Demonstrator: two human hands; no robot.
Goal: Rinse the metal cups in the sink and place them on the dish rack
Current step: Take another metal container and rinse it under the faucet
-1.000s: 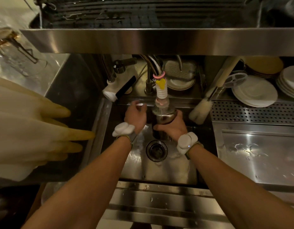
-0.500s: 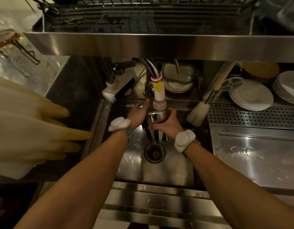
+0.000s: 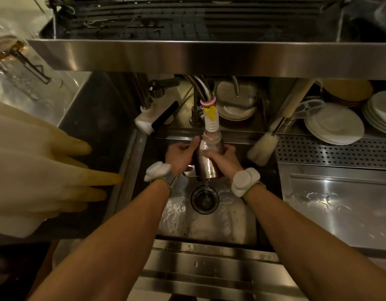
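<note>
Steel sink (image 3: 231, 224): one metal cup (image 3: 208, 161) under faucet (image 3: 211, 122), left hand (image 3: 180, 156), right hand (image 3: 223, 159) both gripping it.

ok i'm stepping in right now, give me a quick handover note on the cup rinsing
Left hand: gripping the metal cup from its left side.
Right hand: wrapped around the cup's right side.
Cup: held under the faucet nozzle, above the sink drain; water trickles from its lower end.
Done: rinsing of this cup is under way. No cup can be made out on the dish rack overhead.
Left: finish the rinse, lift the cup up onto the rack. No other cups are visible from here.
</note>
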